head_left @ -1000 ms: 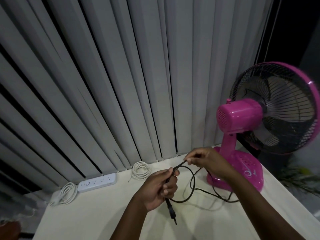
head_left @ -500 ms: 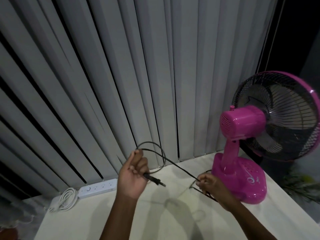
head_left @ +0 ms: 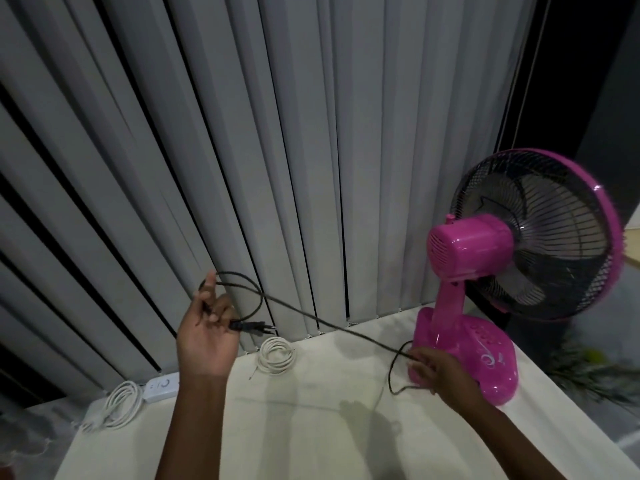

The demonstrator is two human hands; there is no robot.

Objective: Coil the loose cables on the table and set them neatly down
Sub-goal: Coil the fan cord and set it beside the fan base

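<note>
One thin black power cable [head_left: 311, 318] looping above the raised left hand [head_left: 207, 332] gripping its plug end, stretching taut down to the right hand [head_left: 438, 370] pinching it beside the pink plastic fan [head_left: 485, 289].

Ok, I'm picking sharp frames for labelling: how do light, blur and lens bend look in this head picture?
Head view: dim, flat indoor light; soft shadows of the arms fall on the table. The blinds fan outwards, a wide-angle bend. The black cord smears where it runs taut from left hand to right hand; the plant is blurred. The fan shows small glints.
</note>
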